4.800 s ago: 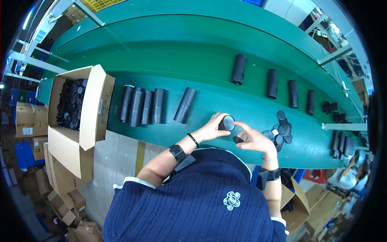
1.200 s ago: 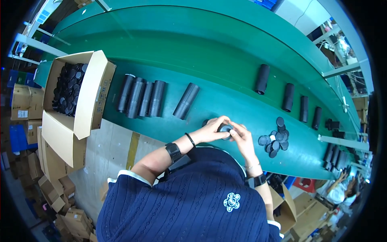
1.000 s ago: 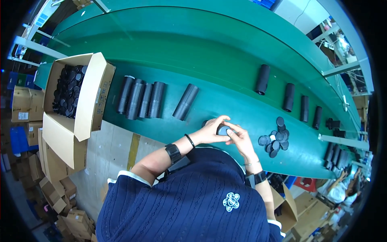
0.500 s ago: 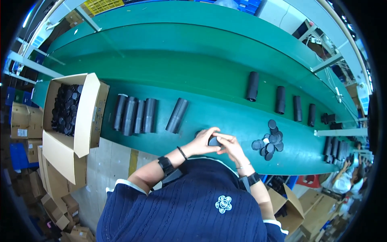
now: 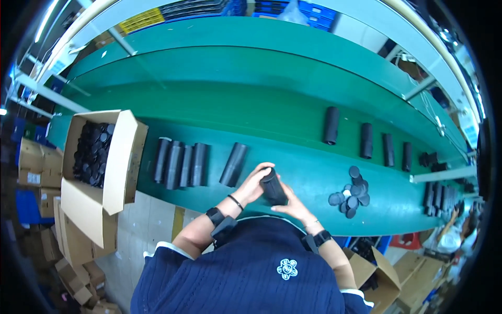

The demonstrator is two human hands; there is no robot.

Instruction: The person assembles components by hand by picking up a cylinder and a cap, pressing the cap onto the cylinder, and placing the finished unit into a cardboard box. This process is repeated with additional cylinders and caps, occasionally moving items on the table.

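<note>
A black ribbed cylinder (image 5: 273, 189) is tilted between my hands near the front edge of the green bench. My left hand (image 5: 252, 187) closes around its upper end from the left. At the lower right side, my right hand (image 5: 296, 205) grips the cylinder with thumb and fingers. Left of my hands lies a single black cylinder (image 5: 234, 164), and beyond it a row of similar cylinders (image 5: 180, 164). To the right is a loose pile of black round discs (image 5: 354, 192), with one whitish piece among them.
At the far left an open carton (image 5: 119, 162) holds many black discs. Several black cylinders (image 5: 366, 140) are spaced along the back right strip, with more (image 5: 436, 197) at the far right. Cartons (image 5: 375, 277) stand below the bench, right of me. A metal post (image 5: 444, 174) crosses the right side.
The cylinder has turned from nearly end-on to showing its long side. My right hand has slid down toward its lower end, and the whole view has shifted slightly.
</note>
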